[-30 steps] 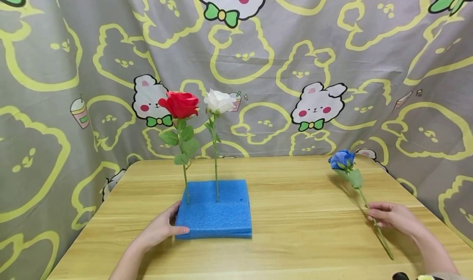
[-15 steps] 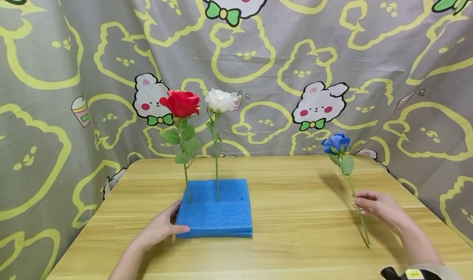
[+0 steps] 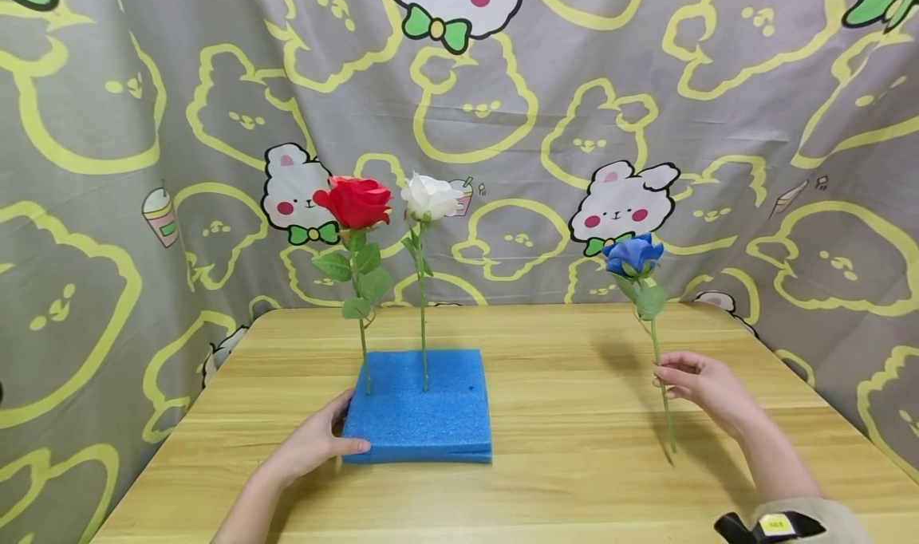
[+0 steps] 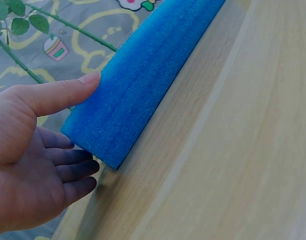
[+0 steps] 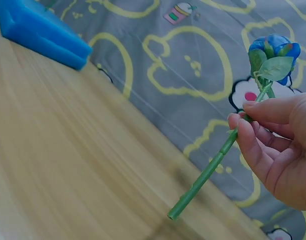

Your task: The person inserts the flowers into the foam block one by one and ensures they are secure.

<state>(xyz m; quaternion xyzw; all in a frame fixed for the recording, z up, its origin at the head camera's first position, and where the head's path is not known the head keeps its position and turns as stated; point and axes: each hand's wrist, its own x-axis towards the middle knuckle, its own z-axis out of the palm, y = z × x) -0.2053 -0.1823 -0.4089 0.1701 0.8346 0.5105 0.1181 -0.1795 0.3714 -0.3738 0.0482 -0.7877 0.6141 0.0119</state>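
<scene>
My left hand [image 3: 309,443] rests against the left end of a blue foam block [image 3: 424,432]. In the left wrist view its straight thumb [image 4: 68,92] touches the block's edge, while the other fingers lie loosely beside the end. A red rose [image 3: 355,203] and a white rose [image 3: 431,196] stand upright in the foam. Off to the right, my right hand [image 3: 700,384] pinches the green stem of a blue rose [image 3: 633,254] between thumb and fingers. The blue rose is nearly upright, bloom up, and its lower stem end [image 5: 180,207] hangs free in the right wrist view.
The foam block sits on a wooden table [image 3: 560,480]. A grey curtain [image 3: 502,113] with yellow outlines and cartoon rabbits hangs behind the table and at both sides. On the right forearm, a dark strap [image 3: 771,526] goes around a light sleeve.
The right hand has moved left and farther from me with the blue rose, which has risen and tilted closer to upright. The left hand and the foam block have stayed in place.
</scene>
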